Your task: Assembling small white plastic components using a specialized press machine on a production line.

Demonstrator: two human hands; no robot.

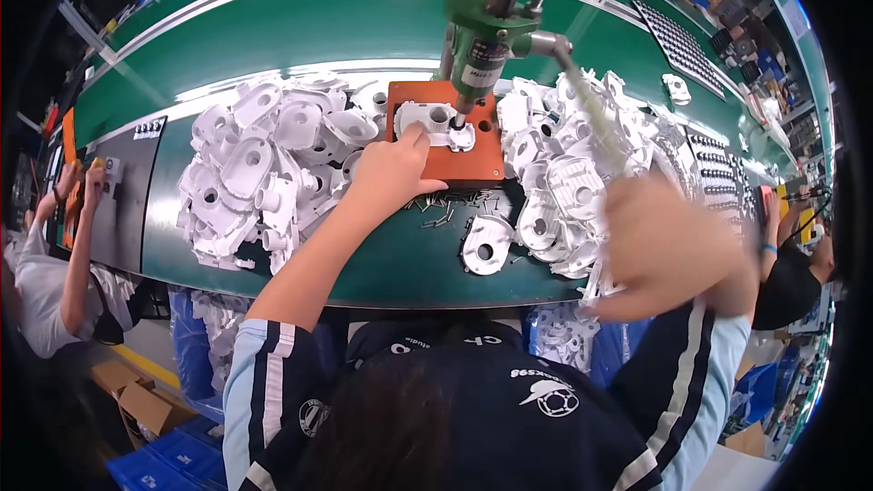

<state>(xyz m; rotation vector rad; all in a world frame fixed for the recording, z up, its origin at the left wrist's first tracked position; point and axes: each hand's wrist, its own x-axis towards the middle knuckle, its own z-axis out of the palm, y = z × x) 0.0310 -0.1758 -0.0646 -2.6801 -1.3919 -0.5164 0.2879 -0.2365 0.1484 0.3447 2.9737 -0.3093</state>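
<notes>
A green hand press stands over an orange fixture block, its spindle down at a white plastic housing seated there. My left hand is closed at the housing's near left edge, fingers curled onto it and thumb along the block's front. On the right, my right hand is smeared by motion at the lower end of the press lever, also blurred. Its fingers cannot be made out. Small metal pins lie loose before the block. A single white housing rests nearer me.
Heaps of white housings flank the press, one left and one right. Trays of small dark parts sit at the right. Blue lined bins with white parts stand below the table edge. Other people work at both sides.
</notes>
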